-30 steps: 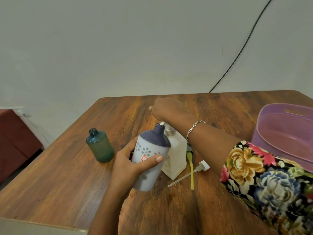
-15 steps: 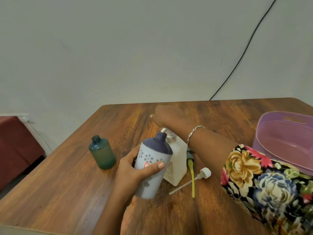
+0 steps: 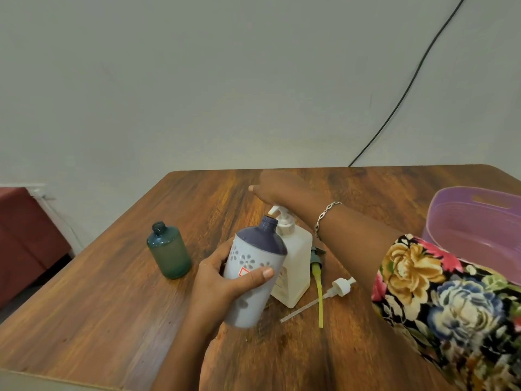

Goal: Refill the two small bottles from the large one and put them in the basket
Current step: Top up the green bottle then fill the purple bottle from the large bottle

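Lavender bottle: small, purple-shouldered and uncapped. It was held clear of the surface and tilted so its open neck pointed toward 1 o'clock, just under the spout of the pump head.
Handling: I judged it light, stiff-walled plastic. Its smooth skin would likely turn slippery if soap ran down it. The mid-body below the shoulder looked the soundest place to hold, since that keeps the neck free.
Left hand: wrapped round the lavender bottle's body, with the thumb across the front label and the fingers behind.
Right hand: at 12 o'clock of the lavender bottle, palm down over the pump head. The fingers were stretched out and gripped nothing. Whether it was pressing the pump could not be told.
Large bottle: white and square-sided, standing just beside the lavender bottle at 3 o'clock. It looked the heavier and steadier of the two, best worked from above by its pump and not lifted.
Green bottle: upright and uncapped, at 9 o'clock of the left hand and apart from both hands. Its fill level could not be read through the frosted wall.
Loose pumps: a yellow-tubed pump and a white pump lay at 4 o'clock of the large bottle, below the right forearm.
Basket: purple, at 3 o'clock and well apart from both hands. Neither small bottle was in it yet.
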Demonstrator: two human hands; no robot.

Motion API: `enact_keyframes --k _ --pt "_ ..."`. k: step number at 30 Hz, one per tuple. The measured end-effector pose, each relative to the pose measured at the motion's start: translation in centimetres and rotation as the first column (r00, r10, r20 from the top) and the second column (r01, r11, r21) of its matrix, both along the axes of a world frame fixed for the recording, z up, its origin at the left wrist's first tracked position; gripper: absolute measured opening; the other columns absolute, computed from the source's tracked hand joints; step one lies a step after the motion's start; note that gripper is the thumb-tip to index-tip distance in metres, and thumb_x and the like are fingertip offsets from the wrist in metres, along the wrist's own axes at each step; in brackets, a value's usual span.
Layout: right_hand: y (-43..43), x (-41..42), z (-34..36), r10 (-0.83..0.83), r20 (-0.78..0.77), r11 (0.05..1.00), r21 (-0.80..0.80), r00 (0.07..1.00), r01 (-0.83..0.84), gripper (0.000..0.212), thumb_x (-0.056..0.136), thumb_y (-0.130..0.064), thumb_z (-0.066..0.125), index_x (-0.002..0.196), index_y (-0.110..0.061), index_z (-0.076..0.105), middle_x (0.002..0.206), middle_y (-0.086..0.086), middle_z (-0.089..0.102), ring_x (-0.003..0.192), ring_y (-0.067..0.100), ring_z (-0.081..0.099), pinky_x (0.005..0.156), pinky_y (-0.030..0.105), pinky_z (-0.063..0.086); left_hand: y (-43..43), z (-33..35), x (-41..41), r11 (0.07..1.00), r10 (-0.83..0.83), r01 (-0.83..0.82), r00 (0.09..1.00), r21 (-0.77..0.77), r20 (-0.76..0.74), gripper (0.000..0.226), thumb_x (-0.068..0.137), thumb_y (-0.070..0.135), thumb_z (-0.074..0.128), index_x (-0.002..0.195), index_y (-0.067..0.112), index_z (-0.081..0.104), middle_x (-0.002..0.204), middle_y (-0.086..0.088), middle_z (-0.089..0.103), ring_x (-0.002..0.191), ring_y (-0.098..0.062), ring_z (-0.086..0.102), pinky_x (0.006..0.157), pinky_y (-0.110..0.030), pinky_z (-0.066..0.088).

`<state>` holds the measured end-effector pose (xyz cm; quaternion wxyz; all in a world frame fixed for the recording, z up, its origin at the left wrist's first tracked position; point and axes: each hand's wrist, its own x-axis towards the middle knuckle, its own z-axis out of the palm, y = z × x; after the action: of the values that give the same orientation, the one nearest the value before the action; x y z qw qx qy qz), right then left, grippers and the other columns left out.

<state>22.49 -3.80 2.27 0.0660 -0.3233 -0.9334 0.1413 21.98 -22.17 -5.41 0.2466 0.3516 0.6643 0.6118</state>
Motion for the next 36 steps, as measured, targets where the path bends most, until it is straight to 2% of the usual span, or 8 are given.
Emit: enact_keyframes --k 4,9,13,20,25,31,34,36 --pt "-0.3 0.2 -0.7 -0.048 0.02 0.997 0.061 0.999 0.047 0.037 0.099 -0.037 0.038 0.117 -0.01 0.057 0.12 0.012 0.059 0.109 0.031 0.056 0.087 0.038 0.043 0.1 0.0 0.0 1.0 -0.002 0.002 1.0 0.004 0.005 0.068 0.039 0.048 0.078 0.102 0.027 0.065 0.084 0.005 0.072 0.072 -0.012 0.068 0.058 -0.022 0.054" --pt "0.3 -0.2 -0.5 -0.015 0.015 0.999 -0.038 1.0 0.016 0.042 0.098 -0.041 0.038 0.097 -0.006 0.061 0.121 0.015 0.06 0.095 0.027 0.055 0.086 0.037 0.043 0.0 -0.2 -0.1 1.0 -0.006 0.006 1.0 0.0 -0.002 0.069 0.038 0.05 0.078 0.102 0.028 0.065 0.085 0.007 0.071 0.073 -0.009 0.067 0.057 -0.02 0.052" --pt "0.7 -0.4 0.3 0.035 -0.016 0.991 -0.126 0.999 -0.037 0.048 0.098 -0.041 0.038 0.116 -0.002 0.06 0.122 0.013 0.061 0.1 0.027 0.058 0.09 0.034 0.043 -0.2 -0.2 -0.2 1.0 -0.008 0.008 1.0 -0.002 -0.008 0.069 0.039 0.05 0.077 0.102 0.028 0.064 0.084 0.01 0.07 0.074 -0.007 0.067 0.057 -0.019 0.051" --pt "0.6 -0.5 -0.2 0.017 0.046 0.998 -0.063 0.999 -0.014 0.044 0.098 -0.043 0.036 0.099 -0.006 0.061 0.113 0.019 0.057 0.101 0.028 0.055 0.094 0.039 0.042 0.0 0.0 0.0 0.999 -0.004 0.003 1.0 0.033 0.019 0.065 0.039 0.045 0.08 0.1 0.027 0.067 0.083 0.006 0.071 0.072 -0.008 0.068 0.056 -0.02 0.052" --pt "0.2 -0.4 -1.1 -0.027 0.052 1.0 0.009 0.998 0.027 0.047 0.099 -0.042 0.036 0.119 -0.004 0.056 0.126 0.016 0.056 0.114 0.033 0.053 0.097 0.043 0.043 0.2 -0.1 0.1 0.999 -0.004 0.003 0.999 0.034 0.034 0.064 0.038 0.045 0.08 0.098 0.029 0.067 0.084 0.005 0.071 0.072 -0.01 0.068 0.056 -0.02 0.053" --pt "0.9 -0.8 -0.4 -0.011 0.027 0.995 -0.095 1.0 0.013 0.045 0.098 -0.044 0.037 0.084 -0.007 0.058 0.106 0.017 0.057 0.098 0.028 0.055 0.092 0.038 0.042 0.2 -0.2 0.0 1.0 -0.009 0.008 1.0 0.016 0.016 0.067 0.039 0.047 0.079 0.102 0.028 0.066 0.084 0.007 0.071 0.073 -0.009 0.067 0.057 -0.02 0.052" --pt "0.7 -0.8 0.3 0.036 0.012 0.988 -0.151 0.999 -0.033 0.049 0.099 -0.04 0.036 0.119 -0.001 0.058 0.128 0.014 0.057 0.114 0.03 0.055 0.096 0.037 0.041 0.2 -0.2 -0.1 1.0 -0.007 0.007 1.0 0.012 0.009 0.068 0.038 0.048 0.079 0.102 0.028 0.066 0.084 0.008 0.071 0.073 -0.008 0.067 0.057 -0.019 0.052" --pt "0.5 -0.5 0.5 0.046 0.024 0.986 -0.163 0.999 -0.042 0.05 0.1 -0.038 0.034 0.126 0.0 0.054 0.134 0.014 0.052 0.12 0.03 0.051 0.099 0.037 0.038 0.2 -0.1 0.0 1.0 -0.011 0.011 1.0 0.019 0.007 0.068 0.038 0.048 0.078 0.102 0.028 0.066 0.085 0.008 0.071 0.073 -0.007 0.067 0.057 -0.018 0.051"
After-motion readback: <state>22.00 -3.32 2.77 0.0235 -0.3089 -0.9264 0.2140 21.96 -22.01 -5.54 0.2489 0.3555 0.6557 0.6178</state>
